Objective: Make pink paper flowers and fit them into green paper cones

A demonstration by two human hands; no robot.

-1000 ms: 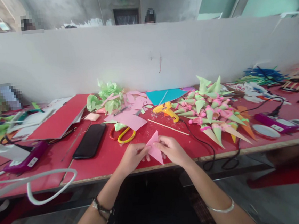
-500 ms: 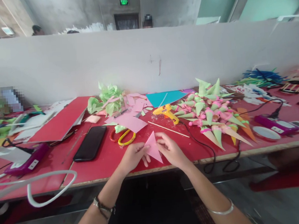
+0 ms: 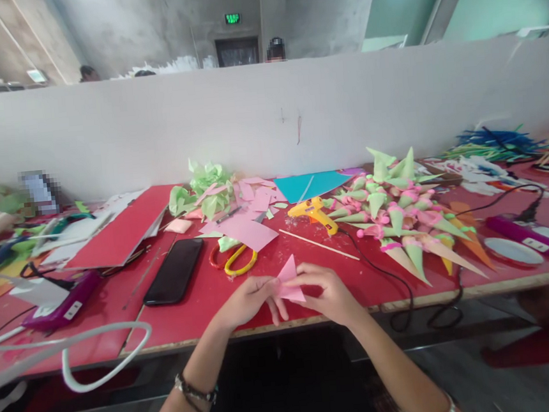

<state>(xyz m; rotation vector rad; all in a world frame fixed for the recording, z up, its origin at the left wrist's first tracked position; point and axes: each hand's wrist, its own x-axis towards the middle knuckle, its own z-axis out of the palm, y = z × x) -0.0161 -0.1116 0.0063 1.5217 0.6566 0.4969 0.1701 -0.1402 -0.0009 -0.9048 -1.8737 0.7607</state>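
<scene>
A small piece of pink paper is held between both hands just above the table's front edge. My left hand pinches its left side, thumb on top, with the other fingers curled below. Closed on the right side of the paper is my right hand, its fingers bending the sheet. Part of the paper is hidden behind the fingers. Beyond the hands lie scissors with red and yellow handles, a thin wooden stick and a yellow glue gun.
A black phone lies to the left, near a red board. Pink sheets and crumpled green paper are behind. Several small paper cones are heaped on the right. Purple power strips sit at both sides.
The pink paper was spread as a flat triangle; now it is bent and narrower between the fingers. My right hand has shifted its grip on it. The view has moved slightly.
</scene>
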